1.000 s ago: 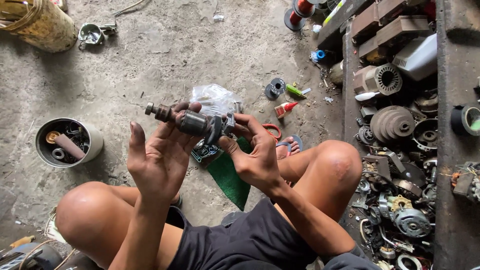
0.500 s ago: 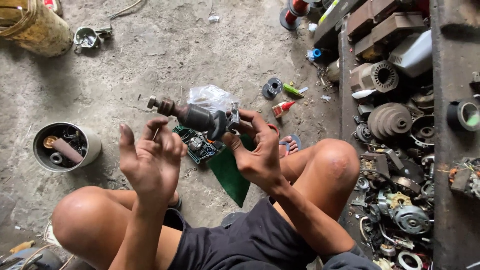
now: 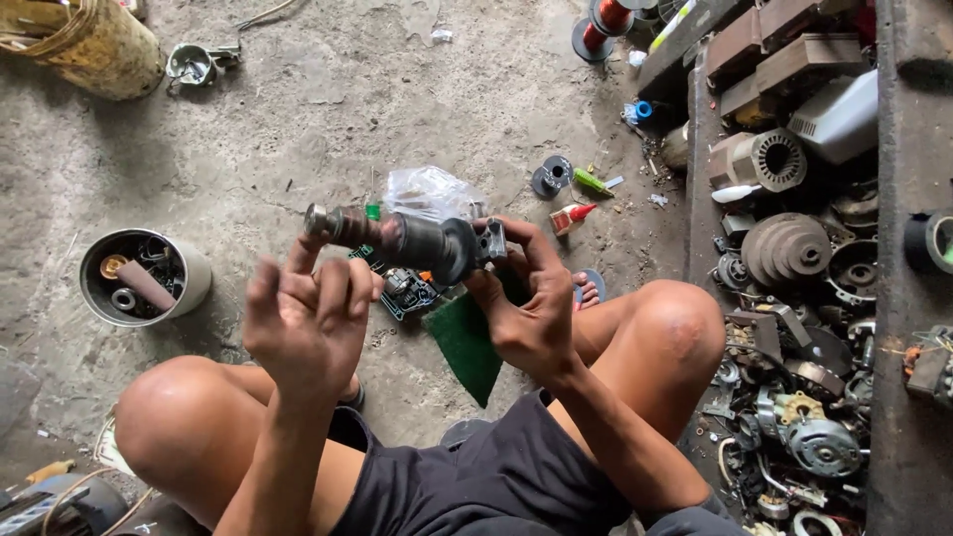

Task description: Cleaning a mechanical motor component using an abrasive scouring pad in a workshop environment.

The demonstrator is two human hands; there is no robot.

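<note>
Holding the motor armature (image 3: pixel 402 238) at centre frame, my right hand (image 3: pixel 531 308) grips its wide end firmly; my left hand (image 3: pixel 308 323) sits just below the shaft, fingers loosely curled, holding nothing. Bare concrete floor (image 3: pixel 298 129) gives open room across the upper middle. A tin of parts (image 3: pixel 144 278) sits at left, a green cloth (image 3: pixel 467 342) below the hands, and motor scrap (image 3: pixel 794 248) crowds the right edge.

Bare arms and knees, dark grey shorts, sandal strap on one foot (image 3: pixel 588 289)
</note>
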